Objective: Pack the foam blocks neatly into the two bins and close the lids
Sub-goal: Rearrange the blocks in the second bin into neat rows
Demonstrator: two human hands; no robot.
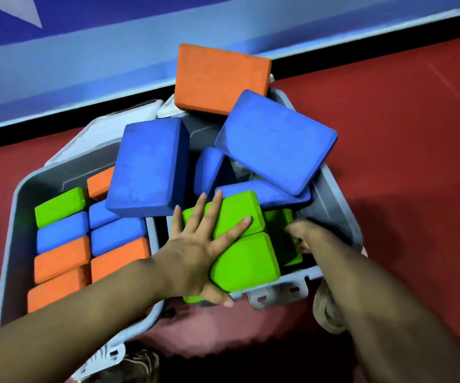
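Down in the right-hand grey plastic bin [334, 194], the person's left hand [195, 252] lies flat with fingers spread, pressing on the upright green foam blocks [240, 217], not gripping anything. The right hand [300, 234] is tucked down beside another green block [278, 228]; honestly can't tell whether it's holding it or just nudging.

My guess is they're squaring the green row up. Best bet: keep that flat palm steady and slide each block in on its narrow edge, long axis running across the bin, same as the tidy rows in the left grey bin [10, 217].

Further out it's messier. A big blue foam block [148, 167] leans across both bins, another tilted blue block [276, 142] rests on the far right rim, and an orange foam block [220, 78] perches at the back. Those need laying in before the lids can shut.
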